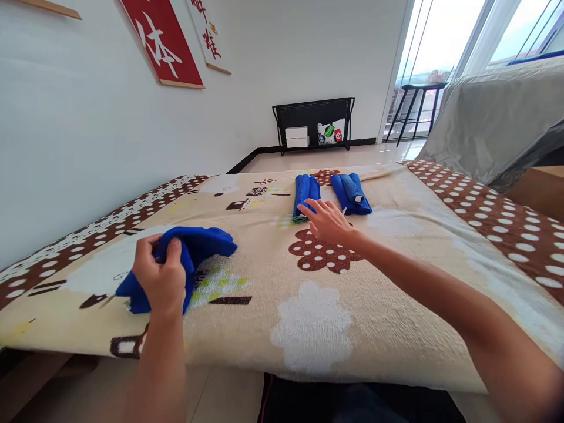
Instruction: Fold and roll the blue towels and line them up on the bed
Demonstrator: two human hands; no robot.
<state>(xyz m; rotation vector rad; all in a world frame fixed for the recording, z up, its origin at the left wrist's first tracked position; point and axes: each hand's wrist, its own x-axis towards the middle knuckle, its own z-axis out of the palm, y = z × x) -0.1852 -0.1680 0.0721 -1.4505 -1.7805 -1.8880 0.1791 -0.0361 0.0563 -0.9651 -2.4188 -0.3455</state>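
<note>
My left hand (161, 267) is closed on a crumpled blue cloth (198, 238), which bunches over the fingers and hangs to both sides just above the blanket. Farther right, my right hand (328, 220) reaches forward with its fingers spread and nothing held. Just beyond its fingertips lies a group of rolled blue cloths (304, 191); I cannot tell whether the fingers touch them. Beside that group, to the right, sits a second group of rolled blue cloths (352, 194) with small white tags showing.
A patterned beige blanket (247, 346) with brown dotted borders covers the surface before me. At the far wall stands a black rack (314, 123) holding white boxes. A stool (418, 106) and a sheet-covered object (480, 123) are at the right. A wall runs along the left.
</note>
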